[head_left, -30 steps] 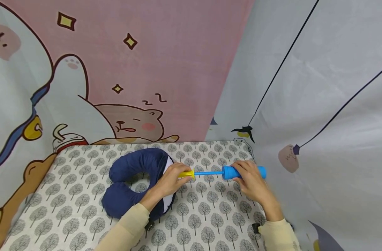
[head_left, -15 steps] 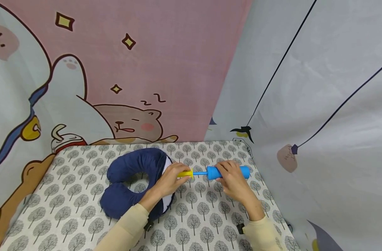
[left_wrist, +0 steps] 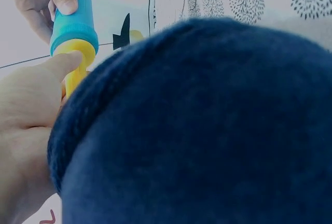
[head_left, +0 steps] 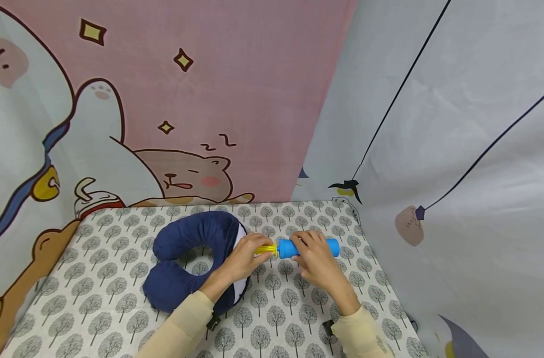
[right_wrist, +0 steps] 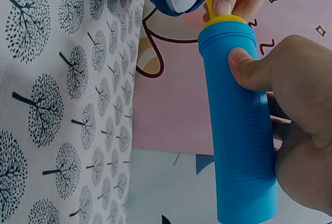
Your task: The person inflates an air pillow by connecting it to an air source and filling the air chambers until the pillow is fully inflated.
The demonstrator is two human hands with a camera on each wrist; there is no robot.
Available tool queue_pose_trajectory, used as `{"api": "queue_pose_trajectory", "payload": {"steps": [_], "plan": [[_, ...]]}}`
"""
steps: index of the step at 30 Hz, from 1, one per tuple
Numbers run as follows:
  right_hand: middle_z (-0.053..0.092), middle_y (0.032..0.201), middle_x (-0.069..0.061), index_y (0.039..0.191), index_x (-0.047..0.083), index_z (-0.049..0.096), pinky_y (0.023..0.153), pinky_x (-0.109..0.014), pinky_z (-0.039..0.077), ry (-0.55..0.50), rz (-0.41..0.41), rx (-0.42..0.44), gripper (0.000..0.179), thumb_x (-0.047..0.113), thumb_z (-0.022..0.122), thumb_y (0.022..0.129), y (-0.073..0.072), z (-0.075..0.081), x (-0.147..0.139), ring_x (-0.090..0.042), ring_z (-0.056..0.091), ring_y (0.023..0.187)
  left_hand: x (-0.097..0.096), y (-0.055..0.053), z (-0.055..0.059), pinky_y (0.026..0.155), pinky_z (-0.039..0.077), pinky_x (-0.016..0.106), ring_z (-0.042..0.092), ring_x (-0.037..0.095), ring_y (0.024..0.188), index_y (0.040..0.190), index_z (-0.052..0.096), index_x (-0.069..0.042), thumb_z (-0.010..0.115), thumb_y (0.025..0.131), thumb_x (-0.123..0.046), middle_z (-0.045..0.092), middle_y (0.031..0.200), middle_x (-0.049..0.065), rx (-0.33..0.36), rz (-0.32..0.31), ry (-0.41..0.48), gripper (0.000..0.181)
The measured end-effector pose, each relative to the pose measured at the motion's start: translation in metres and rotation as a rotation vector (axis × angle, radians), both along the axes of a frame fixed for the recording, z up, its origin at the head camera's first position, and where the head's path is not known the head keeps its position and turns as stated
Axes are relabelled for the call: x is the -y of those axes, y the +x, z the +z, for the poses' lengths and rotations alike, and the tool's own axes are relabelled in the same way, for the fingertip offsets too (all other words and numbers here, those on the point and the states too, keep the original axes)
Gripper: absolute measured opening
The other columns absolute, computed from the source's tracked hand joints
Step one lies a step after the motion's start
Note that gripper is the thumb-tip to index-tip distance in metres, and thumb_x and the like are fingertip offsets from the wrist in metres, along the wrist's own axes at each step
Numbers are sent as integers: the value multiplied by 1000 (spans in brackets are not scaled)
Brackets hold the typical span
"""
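Note:
A hand pump with a blue barrel (head_left: 332,247) and a yellow end (head_left: 265,248) lies level across the view. My left hand (head_left: 243,258) pinches the yellow end between thumb and fingers. Round the blue barrel curl the fingers of my right hand (head_left: 315,258); its thumb (right_wrist: 251,71) lies along the barrel in the right wrist view. Yellow end and barrel sit close together, with hardly any rod showing. Beneath my left wrist is a navy U-shaped neck pillow (head_left: 182,293) with a white band on its right edge. Whether the pump touches the pillow is hidden.
The surface is covered by a tree-print cloth (head_left: 289,318). A pink cartoon wall hanging (head_left: 263,99) rises behind it, and a pale grey curtain (head_left: 468,149) with black lines borders the right side.
My right hand has moved left with the blue barrel, toward my left hand. The blue rod has slid into the barrel. My left hand and the pillow have stayed in place.

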State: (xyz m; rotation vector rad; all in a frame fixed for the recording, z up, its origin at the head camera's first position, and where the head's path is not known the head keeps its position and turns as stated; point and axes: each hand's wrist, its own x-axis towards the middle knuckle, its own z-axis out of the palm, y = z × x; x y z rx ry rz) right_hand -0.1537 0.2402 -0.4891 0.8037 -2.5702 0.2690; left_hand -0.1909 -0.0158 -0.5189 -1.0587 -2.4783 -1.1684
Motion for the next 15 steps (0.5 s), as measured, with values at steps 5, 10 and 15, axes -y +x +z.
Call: {"api": "queue_pose_trajectory", "payload": {"steps": [5, 10, 15], "plan": [[78, 132, -15, 134, 0, 76, 111, -57, 56, -8, 16, 7, 51, 15, 96, 89, -1, 0, -1, -36, 69, 122, 2, -9, -15, 86, 60, 36, 71, 21, 98, 117, 82, -8, 84, 103, -14, 82, 110, 7, -43, -38, 49, 16], [78, 133, -14, 134, 2, 77, 109, -59, 57, -46, 8, 41, 50, 18, 95, 91, -2, 2, -16, -38, 71, 126, 3, -18, -27, 82, 59, 31, 69, 14, 94, 115, 83, -13, 82, 105, -20, 82, 105, 2, -57, -47, 77, 13], [77, 135, -16, 135, 1, 76, 110, -62, 56, -81, -6, 64, 50, 16, 94, 90, -1, 0, -40, -41, 70, 127, 3, -14, -21, 81, 59, 30, 67, 12, 92, 112, 83, -13, 82, 105, -20, 81, 102, 1, -51, -53, 82, 10]]}}
